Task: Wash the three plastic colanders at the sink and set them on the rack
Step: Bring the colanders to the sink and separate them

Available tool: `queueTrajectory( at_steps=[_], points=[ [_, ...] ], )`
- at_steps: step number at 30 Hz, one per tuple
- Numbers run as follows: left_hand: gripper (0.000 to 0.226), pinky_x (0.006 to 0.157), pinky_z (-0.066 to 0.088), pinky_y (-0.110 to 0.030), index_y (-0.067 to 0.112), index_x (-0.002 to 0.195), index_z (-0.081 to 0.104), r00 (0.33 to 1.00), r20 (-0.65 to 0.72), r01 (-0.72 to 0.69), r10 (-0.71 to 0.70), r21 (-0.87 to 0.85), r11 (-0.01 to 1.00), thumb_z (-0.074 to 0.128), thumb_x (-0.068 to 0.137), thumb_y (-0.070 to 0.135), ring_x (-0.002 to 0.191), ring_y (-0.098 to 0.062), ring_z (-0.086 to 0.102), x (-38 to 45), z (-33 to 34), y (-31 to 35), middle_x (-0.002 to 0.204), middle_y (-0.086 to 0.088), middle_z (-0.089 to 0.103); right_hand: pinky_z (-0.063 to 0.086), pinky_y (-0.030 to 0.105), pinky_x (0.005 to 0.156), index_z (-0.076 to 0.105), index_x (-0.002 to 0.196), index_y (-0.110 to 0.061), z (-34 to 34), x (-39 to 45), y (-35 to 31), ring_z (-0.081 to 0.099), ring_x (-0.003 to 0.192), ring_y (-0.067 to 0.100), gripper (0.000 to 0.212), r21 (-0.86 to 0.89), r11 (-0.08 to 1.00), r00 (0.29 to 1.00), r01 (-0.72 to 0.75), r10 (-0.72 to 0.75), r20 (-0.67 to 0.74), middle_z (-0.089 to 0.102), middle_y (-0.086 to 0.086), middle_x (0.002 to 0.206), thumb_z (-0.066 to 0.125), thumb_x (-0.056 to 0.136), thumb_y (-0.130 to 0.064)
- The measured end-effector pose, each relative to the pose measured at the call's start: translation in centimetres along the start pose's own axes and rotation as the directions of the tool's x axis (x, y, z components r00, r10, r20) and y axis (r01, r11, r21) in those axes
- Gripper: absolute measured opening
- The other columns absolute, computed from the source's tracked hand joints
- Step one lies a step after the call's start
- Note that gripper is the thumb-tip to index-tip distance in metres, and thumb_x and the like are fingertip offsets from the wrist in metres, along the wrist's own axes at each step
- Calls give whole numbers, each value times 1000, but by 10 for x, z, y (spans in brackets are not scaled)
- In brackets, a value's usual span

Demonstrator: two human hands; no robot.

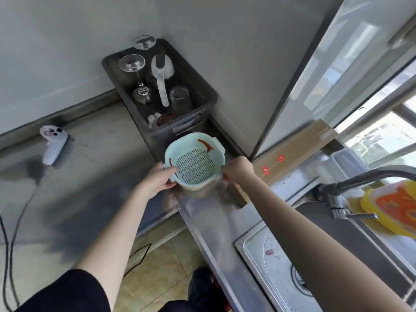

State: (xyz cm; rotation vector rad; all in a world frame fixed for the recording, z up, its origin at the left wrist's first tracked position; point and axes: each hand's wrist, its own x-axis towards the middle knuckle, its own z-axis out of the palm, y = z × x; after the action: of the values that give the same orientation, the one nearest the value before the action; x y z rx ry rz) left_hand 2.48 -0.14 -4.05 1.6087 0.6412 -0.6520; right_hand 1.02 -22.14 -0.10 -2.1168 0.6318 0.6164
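A pale green plastic colander (195, 162) with a perforated bottom sits upright on the steel counter, just in front of the dark drying rack (203, 95). Orange-red shows through its side slots, so another colander seems nested under it. My left hand (158, 179) grips its near-left rim handle. My right hand (236, 168) holds its right rim. The sink basin (270, 262) lies at the lower right, with the tap (351, 183) above it.
The rack holds two upturned wine glasses (135, 70), a tumbler (180, 97) and a white ladle (162, 75). A white hand-held device (54, 143) with a cable lies on the left counter. A yellow and orange packet (391, 206) sits behind the tap. A window is at right.
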Motion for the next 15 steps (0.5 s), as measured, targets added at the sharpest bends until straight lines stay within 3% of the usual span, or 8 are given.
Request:
queueTrajectory(
  at_steps=[2, 5, 9, 15],
  points=[
    [32, 69, 54, -32, 7, 122, 47, 999, -19, -42, 43, 66, 997, 54, 90, 9, 104, -23, 61, -2, 2, -4, 118, -11, 62, 58, 27, 64, 69, 81, 0, 3, 0, 4, 69, 70, 18, 16, 58, 998, 1000, -15, 14, 17, 73, 9, 81, 63, 81, -16],
    [28, 80, 56, -40, 9, 117, 48, 991, -52, -115, 122, 119, 986, 52, 90, 10, 102, -24, 62, -15, 0, -2, 115, -11, 62, 59, 37, 77, 72, 86, 0, -1, -15, 10, 72, 76, 22, 19, 147, 988, 998, -47, 40, 45, 75, 12, 81, 62, 83, -16],
    [13, 86, 54, -44, 17, 104, 52, 969, -13, -238, 246, 211, 948, 52, 91, 15, 100, -22, 63, -54, -2, 4, 107, -5, 64, 60, 38, 74, 71, 75, 1, -17, -58, 25, 73, 76, 26, 23, 264, 964, 996, -30, 8, 87, 74, 11, 76, 59, 87, -15],
    [19, 72, 54, -27, 12, 105, 54, 888, 184, -460, 422, 293, 839, 53, 94, 28, 89, -10, 66, -125, 39, 14, 96, 2, 69, 60, 29, 63, 67, 86, 5, -64, -132, 73, 72, 68, 24, 29, 302, 953, 995, 7, -36, 91, 72, 19, 80, 57, 94, -20]
  ],
)
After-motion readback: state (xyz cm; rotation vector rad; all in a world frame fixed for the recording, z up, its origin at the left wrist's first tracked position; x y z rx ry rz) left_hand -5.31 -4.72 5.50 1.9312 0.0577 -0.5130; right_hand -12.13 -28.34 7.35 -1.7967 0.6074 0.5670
